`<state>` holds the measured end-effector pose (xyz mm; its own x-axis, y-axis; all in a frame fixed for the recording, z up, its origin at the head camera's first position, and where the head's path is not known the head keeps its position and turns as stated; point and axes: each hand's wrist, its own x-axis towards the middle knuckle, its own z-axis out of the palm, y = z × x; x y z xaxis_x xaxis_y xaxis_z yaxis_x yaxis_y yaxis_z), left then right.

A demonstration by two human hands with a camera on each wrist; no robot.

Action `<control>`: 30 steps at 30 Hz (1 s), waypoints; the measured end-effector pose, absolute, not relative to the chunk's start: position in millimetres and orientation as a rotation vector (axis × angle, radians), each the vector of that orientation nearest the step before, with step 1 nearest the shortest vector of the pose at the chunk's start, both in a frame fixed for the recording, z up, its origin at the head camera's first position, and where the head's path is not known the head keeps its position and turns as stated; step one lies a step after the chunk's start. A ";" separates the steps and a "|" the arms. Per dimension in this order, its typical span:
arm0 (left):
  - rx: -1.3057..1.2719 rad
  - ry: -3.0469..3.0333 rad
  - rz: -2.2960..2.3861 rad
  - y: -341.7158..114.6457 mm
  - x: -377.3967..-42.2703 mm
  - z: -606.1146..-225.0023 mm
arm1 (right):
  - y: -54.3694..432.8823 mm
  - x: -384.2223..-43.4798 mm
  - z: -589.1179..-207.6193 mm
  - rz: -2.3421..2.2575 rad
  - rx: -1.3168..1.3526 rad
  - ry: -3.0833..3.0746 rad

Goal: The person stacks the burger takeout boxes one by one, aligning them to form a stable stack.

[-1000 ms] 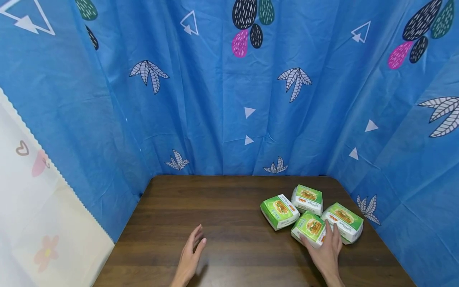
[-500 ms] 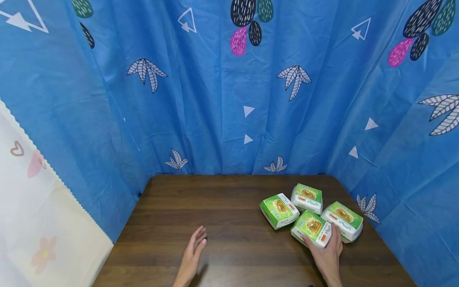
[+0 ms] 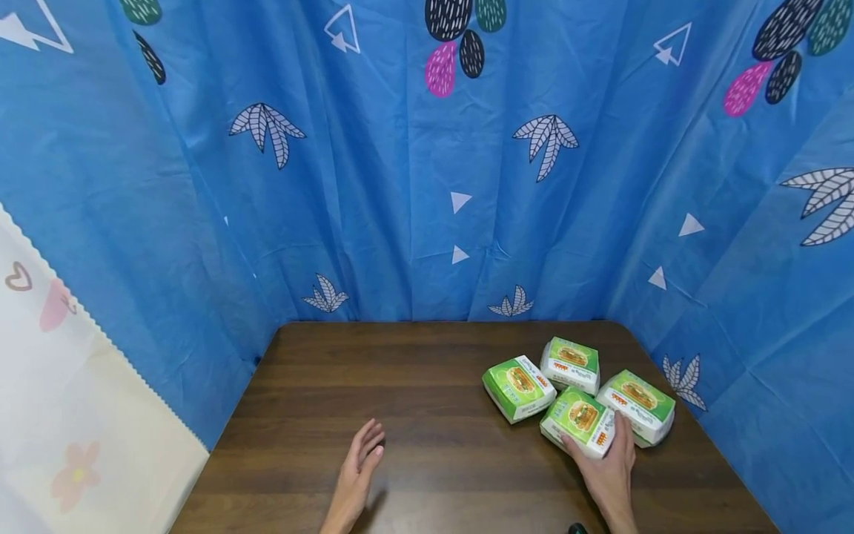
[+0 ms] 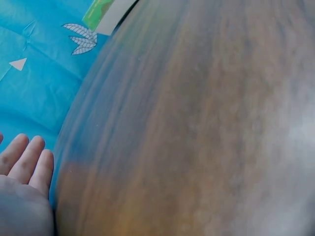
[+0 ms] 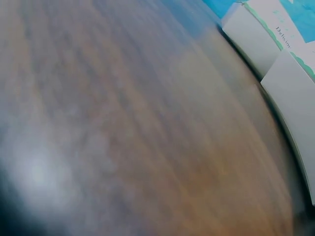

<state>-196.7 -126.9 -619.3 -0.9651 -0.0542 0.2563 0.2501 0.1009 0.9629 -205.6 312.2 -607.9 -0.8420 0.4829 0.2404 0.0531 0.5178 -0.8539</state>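
Observation:
In the head view, several green-and-white burger boxes with a burger picture on their lids sit at the right of the table. My right hand (image 3: 607, 475) grips the nearest burger box (image 3: 579, 421), thumb at its near side and fingers at its right edge. Close around that box stand a left box (image 3: 519, 389), a back box (image 3: 570, 365) and a right box (image 3: 637, 408). My left hand (image 3: 356, 475) is held over the table with fingers extended, holding nothing; its fingers also show in the left wrist view. White box walls (image 5: 295, 108) show in the right wrist view, without my right hand.
The dark wooden table (image 3: 400, 386) runs back to a blue patterned curtain (image 3: 373, 185), which also closes off the right side. A pale cloth (image 3: 100, 400) hangs at the left. A small dark object (image 3: 577, 528) peeks in at the bottom edge, beside my right wrist.
My right fingers have shifted from over the nearest box's right part to its right edge. The boxes stay in place and my left hand barely moves. The head view has shifted slightly.

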 end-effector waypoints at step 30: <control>-0.145 -2.035 -1.962 -125.1 -189.7 -620.8 | 309.8 -208.2 -606.7 1.283 -0.496 -2.371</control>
